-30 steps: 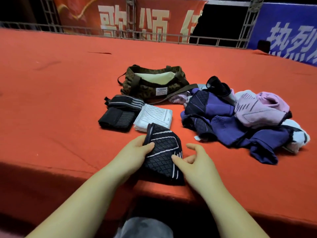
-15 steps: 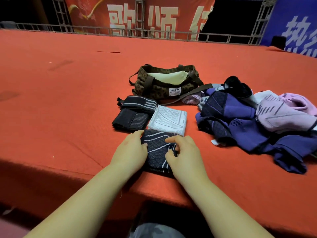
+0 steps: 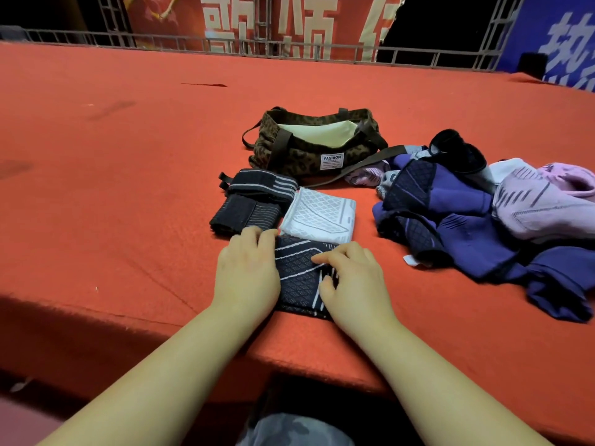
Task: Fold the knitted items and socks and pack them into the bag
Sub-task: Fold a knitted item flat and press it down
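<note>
- Head view, looking down: one dark diamond-knit piece [image 3: 299, 278], white stripes across it, lies folded near the front edge of the red table [image 3: 128, 188], squarely between both hands.
- Left hand [image 3: 246, 278] lies flat along its left edge, fingers straight and close together, pressing down on the cloth and table.
- Right hand [image 3: 352, 283] sits on the right half, fingers gently bent, tips pressing the fabric; nothing pinched.
- Just beyond, touching the far edge, one folded white knit [image 3: 322, 217].
- Left of that, two folded dark striped pieces: the nearer one [image 3: 244, 217] and one behind it [image 3: 262, 186], overlapping.
- So that's four folded pieces in a tight cluster.
- Behind the cluster, one leopard-print bag [image 3: 309, 149], mouth open, pale lining showing, a white label reading FASHION on its front, strap trailing right.
- Off to the right, one loose heap [image 3: 467, 214] of unfolded knits in purple, navy, pink, black and white; how many pieces, I can't tell.
- Far back, a metal railing [image 3: 289, 51] and two banners, one red [image 3: 273, 17], one blue [image 3: 560, 30].
</note>
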Action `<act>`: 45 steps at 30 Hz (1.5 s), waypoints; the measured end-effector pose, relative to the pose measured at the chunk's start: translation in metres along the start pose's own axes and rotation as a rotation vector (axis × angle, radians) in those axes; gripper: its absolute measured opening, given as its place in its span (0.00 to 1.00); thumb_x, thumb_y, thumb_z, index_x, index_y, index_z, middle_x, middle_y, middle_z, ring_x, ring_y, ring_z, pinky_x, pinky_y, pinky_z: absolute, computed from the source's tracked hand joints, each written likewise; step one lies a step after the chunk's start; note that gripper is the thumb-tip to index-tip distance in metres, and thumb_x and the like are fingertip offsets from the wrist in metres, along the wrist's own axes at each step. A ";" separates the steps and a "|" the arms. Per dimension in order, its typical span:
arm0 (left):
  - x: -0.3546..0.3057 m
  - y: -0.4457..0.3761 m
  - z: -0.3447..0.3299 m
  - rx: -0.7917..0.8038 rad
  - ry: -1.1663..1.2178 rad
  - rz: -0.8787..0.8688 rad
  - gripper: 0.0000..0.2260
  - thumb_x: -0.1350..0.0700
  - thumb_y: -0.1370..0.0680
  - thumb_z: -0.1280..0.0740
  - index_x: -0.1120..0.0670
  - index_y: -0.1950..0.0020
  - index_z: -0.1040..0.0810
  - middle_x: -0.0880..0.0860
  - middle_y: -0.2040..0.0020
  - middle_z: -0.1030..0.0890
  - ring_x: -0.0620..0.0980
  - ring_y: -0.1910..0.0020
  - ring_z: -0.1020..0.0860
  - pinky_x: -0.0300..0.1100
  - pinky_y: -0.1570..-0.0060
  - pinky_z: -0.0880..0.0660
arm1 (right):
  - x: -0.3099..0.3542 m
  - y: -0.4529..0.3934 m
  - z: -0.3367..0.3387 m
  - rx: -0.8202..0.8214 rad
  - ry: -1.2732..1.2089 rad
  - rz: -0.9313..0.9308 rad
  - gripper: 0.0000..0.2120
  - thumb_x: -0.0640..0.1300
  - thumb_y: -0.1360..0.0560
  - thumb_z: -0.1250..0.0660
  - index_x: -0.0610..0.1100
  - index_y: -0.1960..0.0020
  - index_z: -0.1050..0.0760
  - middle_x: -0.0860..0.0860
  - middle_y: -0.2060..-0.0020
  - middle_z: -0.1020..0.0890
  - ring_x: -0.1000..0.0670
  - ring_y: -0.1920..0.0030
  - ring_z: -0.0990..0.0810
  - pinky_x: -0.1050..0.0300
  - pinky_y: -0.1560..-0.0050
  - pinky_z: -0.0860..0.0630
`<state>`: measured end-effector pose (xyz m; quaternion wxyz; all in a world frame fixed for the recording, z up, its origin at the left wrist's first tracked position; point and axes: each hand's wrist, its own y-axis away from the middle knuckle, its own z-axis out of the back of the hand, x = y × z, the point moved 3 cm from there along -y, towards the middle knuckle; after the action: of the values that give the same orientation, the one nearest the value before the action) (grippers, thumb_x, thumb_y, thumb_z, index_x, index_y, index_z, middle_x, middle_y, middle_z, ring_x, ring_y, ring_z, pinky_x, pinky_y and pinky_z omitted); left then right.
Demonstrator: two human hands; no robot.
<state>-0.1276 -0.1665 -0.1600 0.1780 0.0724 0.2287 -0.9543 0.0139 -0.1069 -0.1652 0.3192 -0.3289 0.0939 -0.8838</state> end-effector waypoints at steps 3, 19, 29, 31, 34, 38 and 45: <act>-0.004 0.002 -0.005 0.046 -0.003 -0.305 0.21 0.58 0.30 0.46 0.59 0.44 0.20 0.59 0.45 0.20 0.59 0.51 0.20 0.50 0.54 0.22 | -0.001 -0.003 -0.003 0.078 0.096 0.113 0.22 0.40 0.31 0.41 0.48 0.39 0.22 0.48 0.40 0.23 0.44 0.38 0.28 0.51 0.36 0.36; 0.003 0.006 -0.001 0.586 -0.349 -0.199 0.35 0.37 0.26 0.64 0.52 0.22 0.57 0.49 0.21 0.55 0.51 0.23 0.58 0.49 0.26 0.58 | -0.011 0.005 0.003 0.476 0.258 0.201 0.29 0.60 0.20 0.49 0.51 0.23 0.49 0.51 0.23 0.51 0.52 0.23 0.54 0.55 0.25 0.56; -0.134 0.000 -0.002 0.263 0.281 -0.240 0.23 0.54 0.23 0.46 0.52 0.27 0.33 0.51 0.30 0.30 0.49 0.31 0.33 0.39 0.32 0.41 | -0.090 0.020 0.081 -0.081 0.221 0.142 0.15 0.50 0.31 0.41 0.45 0.51 0.22 0.50 0.55 0.19 0.44 0.54 0.21 0.48 0.52 0.23; -0.151 -0.007 -0.018 0.263 0.465 -0.125 0.20 0.56 0.21 0.41 0.52 0.28 0.32 0.51 0.30 0.29 0.49 0.31 0.31 0.40 0.32 0.38 | -0.106 0.020 0.095 -0.172 0.252 0.096 0.14 0.51 0.31 0.41 0.46 0.52 0.23 0.51 0.57 0.20 0.45 0.56 0.22 0.51 0.54 0.25; -0.167 -0.021 -0.047 0.271 0.673 0.088 0.17 0.53 0.20 0.39 0.54 0.32 0.28 0.53 0.33 0.25 0.51 0.34 0.28 0.41 0.35 0.34 | -0.122 0.010 0.104 -0.250 0.268 0.034 0.15 0.53 0.32 0.41 0.47 0.52 0.23 0.51 0.59 0.21 0.45 0.58 0.22 0.52 0.56 0.27; -0.181 -0.048 -0.065 0.218 0.867 0.285 0.14 0.47 0.22 0.37 0.55 0.49 0.18 0.54 0.52 0.16 0.53 0.49 0.21 0.45 0.50 0.27 | -0.130 -0.016 0.095 -0.193 0.318 0.052 0.20 0.58 0.35 0.39 0.49 0.50 0.21 0.52 0.59 0.20 0.46 0.57 0.22 0.52 0.54 0.27; -0.181 -0.061 -0.088 0.172 1.079 0.311 0.14 0.45 0.31 0.33 0.53 0.52 0.18 0.52 0.62 0.16 0.54 0.60 0.17 0.55 0.53 0.21 | -0.150 -0.025 0.090 -0.317 0.196 0.058 0.11 0.47 0.38 0.33 0.50 0.56 0.18 0.53 0.66 0.19 0.48 0.62 0.21 0.59 0.56 0.37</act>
<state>0.0223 -0.0196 -0.1729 0.1679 0.5969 0.1952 -0.7599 0.1463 0.0102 -0.1656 0.2780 -0.2844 0.2721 -0.8762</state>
